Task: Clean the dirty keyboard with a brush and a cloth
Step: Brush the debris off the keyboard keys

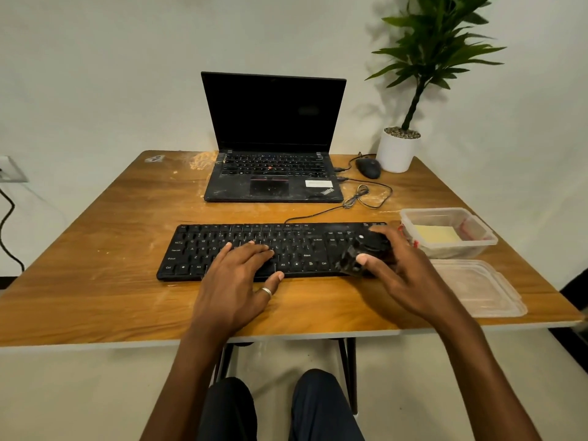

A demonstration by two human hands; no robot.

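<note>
A black dusty keyboard [241,246] lies across the middle of the wooden table [95,265]. My left hand [235,281] rests flat on its lower middle keys, fingers straight, a ring on the thumb. My right hand [404,275] grips a black round brush [366,253] and holds it down on the keyboard's right end, over the number pad. A yellow cloth [437,233] lies folded inside a clear plastic container [477,246] just right of the keyboard.
The container's clear lid [483,291] lies at the front right. Behind the keyboard stands an open dusty laptop [273,173] with a black mouse [369,168], a coiled cable [362,198] and a potted plant [397,151] to its right.
</note>
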